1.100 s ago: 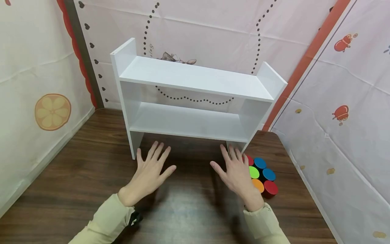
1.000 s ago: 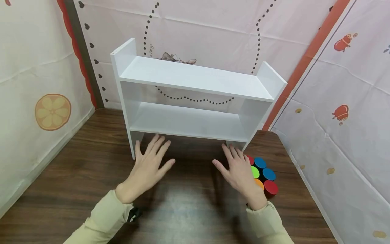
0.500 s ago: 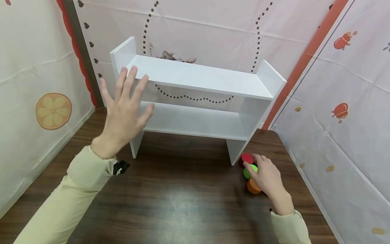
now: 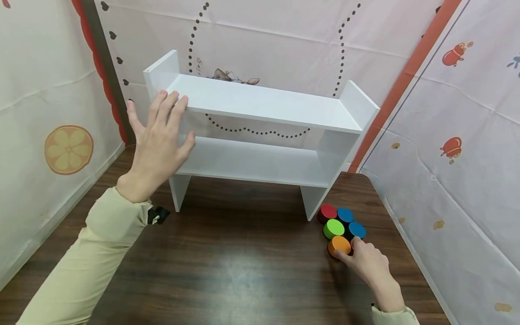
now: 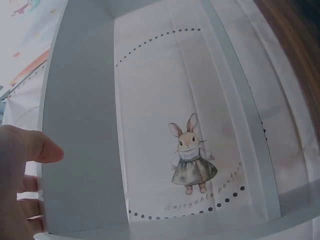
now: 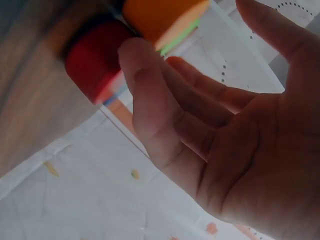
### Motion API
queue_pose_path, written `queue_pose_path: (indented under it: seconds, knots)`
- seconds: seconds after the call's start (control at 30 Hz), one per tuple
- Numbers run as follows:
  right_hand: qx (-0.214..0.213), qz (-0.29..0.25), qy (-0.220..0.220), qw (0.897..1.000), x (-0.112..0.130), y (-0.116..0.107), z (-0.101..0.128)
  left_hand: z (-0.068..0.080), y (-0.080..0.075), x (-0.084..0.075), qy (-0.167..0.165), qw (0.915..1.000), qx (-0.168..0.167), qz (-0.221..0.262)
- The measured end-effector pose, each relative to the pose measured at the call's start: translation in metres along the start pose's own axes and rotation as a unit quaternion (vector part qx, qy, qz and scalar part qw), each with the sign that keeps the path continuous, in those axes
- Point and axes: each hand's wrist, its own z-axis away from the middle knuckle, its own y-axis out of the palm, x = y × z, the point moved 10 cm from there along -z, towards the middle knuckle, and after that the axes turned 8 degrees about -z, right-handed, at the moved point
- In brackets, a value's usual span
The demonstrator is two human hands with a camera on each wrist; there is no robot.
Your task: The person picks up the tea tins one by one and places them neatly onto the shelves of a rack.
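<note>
My left hand (image 4: pixel 156 144), fingers spread, is at the left end of a white two-tier shelf (image 4: pixel 260 101). The left wrist view shows its thumb (image 5: pixel 50 150) over the upper board; whether the fingertips touch the shelf's edge I cannot tell. At the right, my right hand (image 4: pixel 369 264) reaches over a red cylinder (image 6: pixel 95 65), mostly hidden by it in the head view. One finger overlaps the cylinder in the right wrist view, and the thumb stands well apart. Just left of this hand is an orange cylinder (image 4: pixel 339 246).
Beyond the orange one stand a green cylinder (image 4: pixel 334 229), another red cylinder (image 4: pixel 327 212) and two blue ones, close together beside the shelf's right leg. Dark wooden table (image 4: pixel 243 253) lies beneath. Printed cloth (image 4: pixel 467 194) hangs on the sides and back.
My left hand has risen from below the lower board to the shelf's upper left. My right hand has moved right and toward me, from the shelf's right leg to the near red cylinder.
</note>
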Motion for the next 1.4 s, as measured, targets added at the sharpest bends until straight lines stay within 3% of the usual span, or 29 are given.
queue_pose_path:
  seconds: [0.37,0.77,1.03,1.4]
  knots:
    - [-0.025,-0.017,0.003,1.0,-0.004,0.01,-0.007,0.003,0.003,0.001,-0.001,1.0,-0.009,0.002]
    - [0.017,-0.061,-0.015,0.998,-0.009,0.025,-0.026,0.003,0.001,0.0,0.002,0.9996,-0.027,0.011]
    - [0.017,-0.081,-0.045,0.996,0.002,0.025,-0.025,0.002,0.003,0.002,0.002,0.9996,-0.028,0.011]
    - [-0.027,-0.119,-0.106,0.987,0.039,0.001,-0.021,0.003,0.004,0.003,0.005,0.9996,-0.027,0.009]
